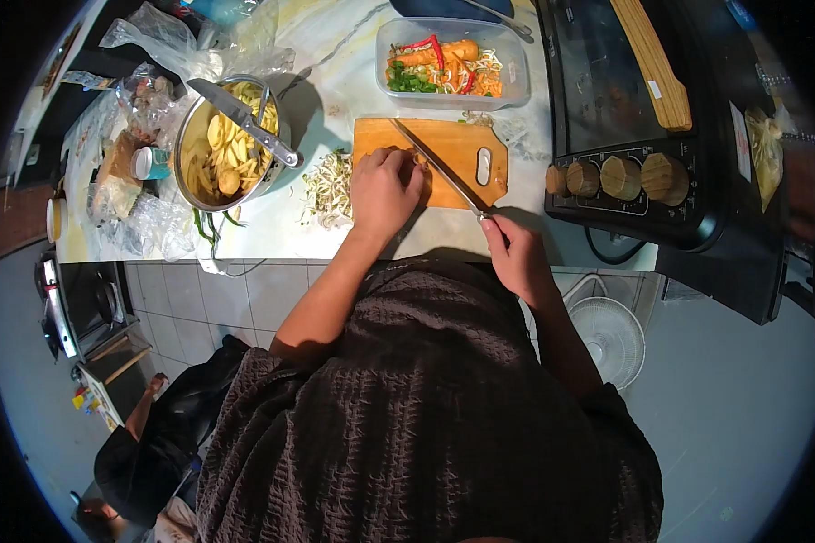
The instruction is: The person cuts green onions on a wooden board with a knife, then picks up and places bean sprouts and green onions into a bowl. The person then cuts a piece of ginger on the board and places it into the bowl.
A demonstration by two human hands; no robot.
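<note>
My right hand [519, 256] is closed around the handle of a long knife [444, 171], whose blade lies slantwise over the wooden cutting board [462, 136]. On the board's left part rests my left hand [387, 192], fingers curled down and bunched together. Small orange-brown bits show by its fingertips, close to the blade; whatever lies under the fingers is hidden. A loose heap of bean sprouts [329, 185] sits just left of that hand. Beyond the board stands a clear plastic container [385, 90] with carrot, red chillies, sprouts and chopped greens.
A metal pot [186, 181] of sliced yellowish pieces stands left, a second knife [235, 113] across its rim. Plastic bags [163, 222] crowd the far left. A black toaster oven [625, 181] borders the right. Another person [167, 434] is at lower left; a fan [609, 339] stands below.
</note>
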